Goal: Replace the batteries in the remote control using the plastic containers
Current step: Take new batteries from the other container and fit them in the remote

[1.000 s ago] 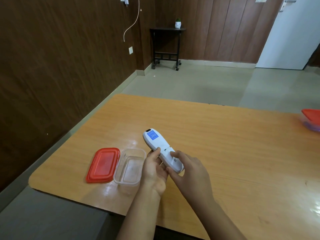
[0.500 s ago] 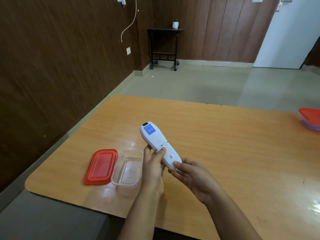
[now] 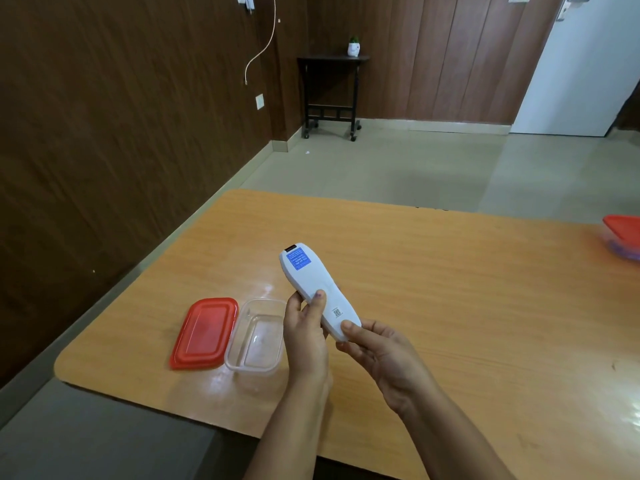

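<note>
Raised since earlier, the remote point(image 3: 317, 289), apparently face-down, is clasped mid-body by left hand point(image 3: 306, 336), right hand point(image 3: 381, 355) pinching its end.

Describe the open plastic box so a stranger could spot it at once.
Start at the orange wooden table and go to its near left corner. The clear container sits there, lidless and empty, touching its flat red lid; the other container, far right, keeps its red lid on.

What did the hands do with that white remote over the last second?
The right hand slid from the back of the remote control down to its near end, where the thumb now rests. The left hand kept its grip at mid-length and raised the remote slightly. The open clear container and red lid stayed put.
</note>
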Demonstrator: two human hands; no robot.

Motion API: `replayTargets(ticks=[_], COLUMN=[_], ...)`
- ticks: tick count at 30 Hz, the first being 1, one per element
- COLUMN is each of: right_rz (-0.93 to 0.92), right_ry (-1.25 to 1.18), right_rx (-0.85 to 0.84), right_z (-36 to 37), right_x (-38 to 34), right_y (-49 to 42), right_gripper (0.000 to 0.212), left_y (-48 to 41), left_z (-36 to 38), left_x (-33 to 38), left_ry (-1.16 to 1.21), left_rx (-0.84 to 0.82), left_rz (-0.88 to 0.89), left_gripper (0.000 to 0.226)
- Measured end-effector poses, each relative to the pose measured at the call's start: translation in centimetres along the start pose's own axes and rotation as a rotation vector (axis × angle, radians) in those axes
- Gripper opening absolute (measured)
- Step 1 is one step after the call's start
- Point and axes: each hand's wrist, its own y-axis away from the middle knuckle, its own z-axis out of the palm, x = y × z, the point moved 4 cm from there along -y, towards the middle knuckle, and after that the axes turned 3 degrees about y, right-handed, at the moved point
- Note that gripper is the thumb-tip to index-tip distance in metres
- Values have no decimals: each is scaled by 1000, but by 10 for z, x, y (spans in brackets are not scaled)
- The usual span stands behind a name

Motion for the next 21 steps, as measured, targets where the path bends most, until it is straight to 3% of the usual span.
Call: replayTargets(ticks=[3, 8, 12, 15, 18, 21], right_rz=[-22, -272, -224, -218, -197, 25], right_ry=[109, 879, 835, 947, 984, 720], right_rx=[39, 118, 53, 87, 107, 69], right_z=[3, -14, -25, -27, -30, -33], right_x=[0, -15, -15, -14, -13, -13], right_y=[2, 20, 32, 27, 19, 14], right_gripper=[26, 17, 29, 41, 27, 18], left_y=[-4, -6, -4, 1, 9, 8], left_z=[-3, 1, 8, 14, 21, 18], left_x=[-4, -11, -19, -22, -24, -23], left_ry=[18, -65, -175, -265, -305, -326], left_rx=[18, -69, -153, -212, -275, -239], left_rz=[-56, -154, -232, -216, -228, -194], left_gripper=[26, 24, 26, 20, 22, 13])
